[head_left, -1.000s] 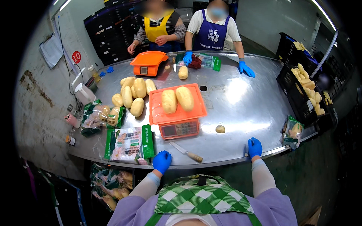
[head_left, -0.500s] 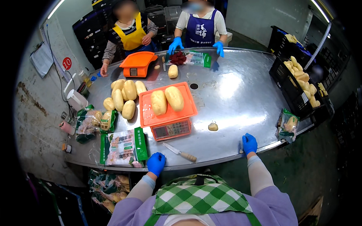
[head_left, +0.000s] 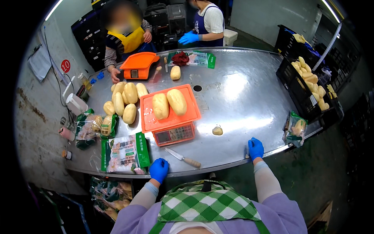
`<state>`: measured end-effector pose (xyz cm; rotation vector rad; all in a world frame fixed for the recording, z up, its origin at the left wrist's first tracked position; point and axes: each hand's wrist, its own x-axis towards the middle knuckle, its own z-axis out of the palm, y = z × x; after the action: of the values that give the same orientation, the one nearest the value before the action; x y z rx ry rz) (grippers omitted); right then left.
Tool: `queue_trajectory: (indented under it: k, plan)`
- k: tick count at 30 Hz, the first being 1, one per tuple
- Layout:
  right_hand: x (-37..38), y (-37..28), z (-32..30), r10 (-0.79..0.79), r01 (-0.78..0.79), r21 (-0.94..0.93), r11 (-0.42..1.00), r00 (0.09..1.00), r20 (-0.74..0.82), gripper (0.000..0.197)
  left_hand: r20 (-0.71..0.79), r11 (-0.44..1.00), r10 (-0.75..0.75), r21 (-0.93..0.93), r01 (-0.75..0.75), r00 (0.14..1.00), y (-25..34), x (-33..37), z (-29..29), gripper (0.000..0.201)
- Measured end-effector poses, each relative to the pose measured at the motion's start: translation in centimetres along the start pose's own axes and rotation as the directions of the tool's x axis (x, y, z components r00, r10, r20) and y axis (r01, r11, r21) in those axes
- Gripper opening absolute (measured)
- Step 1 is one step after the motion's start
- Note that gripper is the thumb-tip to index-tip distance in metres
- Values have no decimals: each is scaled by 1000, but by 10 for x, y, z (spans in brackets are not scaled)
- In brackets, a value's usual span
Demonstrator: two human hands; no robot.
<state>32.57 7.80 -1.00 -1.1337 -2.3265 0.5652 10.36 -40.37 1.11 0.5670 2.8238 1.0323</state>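
Note:
My left hand (head_left: 159, 170), in a blue glove, rests on the near table edge beside a green-and-white printed bag (head_left: 125, 153). Its fingers are curled closed, with nothing visible in them. Farther right along the edge, my right hand (head_left: 256, 148), also blue-gloved, is closed on the tabletop next to a small pale scrap. A wooden-handled knife (head_left: 183, 157) lies untouched between them, nearer the left. Beyond it stands an orange scale (head_left: 170, 121) bearing two pale yellow lotus root segments (head_left: 168, 104). A small cut piece of root (head_left: 217, 131) lies on the metal table (head_left: 230, 107).
More lotus root segments (head_left: 129, 93) are heaped left of the scale, near filled bags (head_left: 93, 126). A second orange scale (head_left: 139, 65) stands at the far side by two people. At right are a black crate (head_left: 298, 90) of roots and another bag (head_left: 296, 128).
The person in the blue apron has turned aside and brought both gloved hands off the table, together. The person in yellow has shifted slightly. My hands stay in place; the view moved a little.

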Motion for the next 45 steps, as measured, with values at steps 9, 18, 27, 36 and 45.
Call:
queue_trajectory:
  k: [9,18,27,36,45]
  plan:
    - [0,2,0,10,-9,-18,1000,999,31,32,-12,1000,-14,5,14,1000,-1,0,2,22]
    - [4,3,5,13,-9,-78,997,999,42,35,-26,1000,-1,0,1,1000,2,0,-1,22]
    - [4,15,6,-35,42,-82,996,996,81,33,-12,1000,-4,29,5,1000,2,1,0,23]
    - [3,15,10,-36,42,-62,997,995,89,33,3,999,-11,46,11,1000,0,0,-5,23]
    - [6,11,9,-88,94,-76,993,993,83,33,-19,999,-19,30,20,1000,3,0,-3,23]
